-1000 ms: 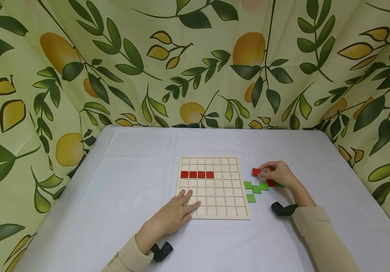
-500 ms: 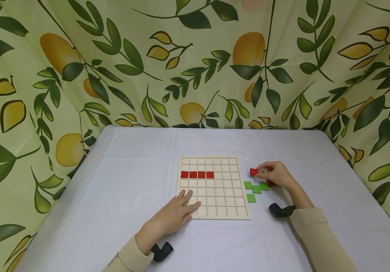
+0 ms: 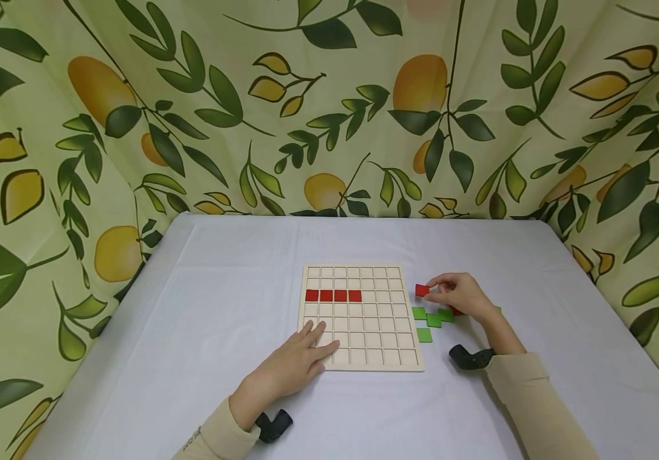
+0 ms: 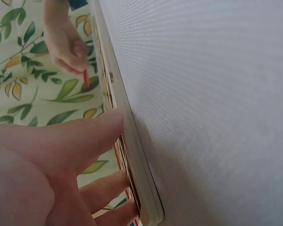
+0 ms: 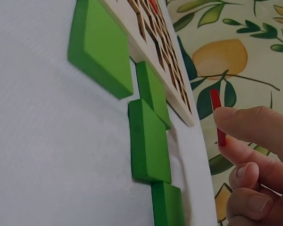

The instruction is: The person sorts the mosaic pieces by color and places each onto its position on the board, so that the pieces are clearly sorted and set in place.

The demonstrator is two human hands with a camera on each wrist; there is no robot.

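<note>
A pale wooden grid board (image 3: 364,326) lies flat on the table, with a row of several red square tiles (image 3: 326,296) in its third row from the back. My left hand (image 3: 292,364) rests spread on the board's front left corner; in the left wrist view its fingertips (image 4: 114,120) are at the board's edge. Between thumb and fingers my right hand (image 3: 462,295) pinches a red square tile (image 3: 422,291), just right of the board. In the right wrist view that red tile (image 5: 217,117) shows edge-on, held up off the table.
Several green square tiles (image 3: 433,320) lie along the board's right side, one more (image 3: 498,309) behind the right wrist. Another red tile (image 3: 456,311) is mostly hidden below the right hand. A leaf-and-fruit patterned curtain (image 3: 329,108) hangs behind the white-covered table (image 3: 220,275).
My right hand has moved slightly left with the red tile, toward the board. A green tile behind the right wrist has come into sight. My left hand has stayed in place.
</note>
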